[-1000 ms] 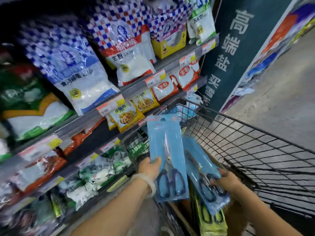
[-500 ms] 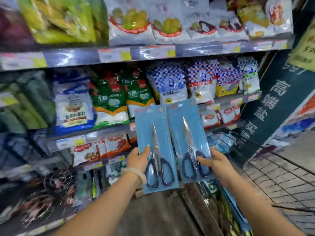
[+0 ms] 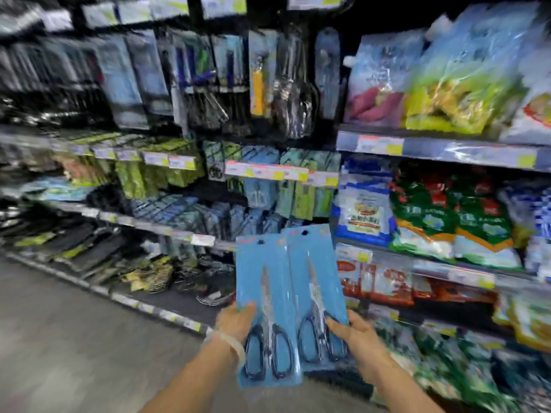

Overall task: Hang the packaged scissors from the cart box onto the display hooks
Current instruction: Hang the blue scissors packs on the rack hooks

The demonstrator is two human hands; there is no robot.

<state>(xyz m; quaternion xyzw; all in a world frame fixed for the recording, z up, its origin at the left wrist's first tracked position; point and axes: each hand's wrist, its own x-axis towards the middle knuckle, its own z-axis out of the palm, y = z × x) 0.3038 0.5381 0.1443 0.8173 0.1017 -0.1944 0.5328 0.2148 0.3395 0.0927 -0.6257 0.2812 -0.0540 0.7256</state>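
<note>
Two blue-carded scissors packs stand upright side by side before me. My left hand grips the left scissors pack at its lower left edge. The right scissors pack is gripped by my right hand at its lower right edge, thumb on the front. Each card has a hang hole at the top. Beyond them, blurred, is a display section with hanging packaged utensils and blue and green cards on hooks. The cart and its box are out of view.
Shelves of bagged food fill the right side. Racks of kitchen tools and dark goods line the left shelves. Grey aisle floor lies at lower left. The whole picture is motion-blurred.
The view has swung left from the cart and food shelves to the utensil display. Both hands still hold their packs, now upright and close together in front of the hooks section.
</note>
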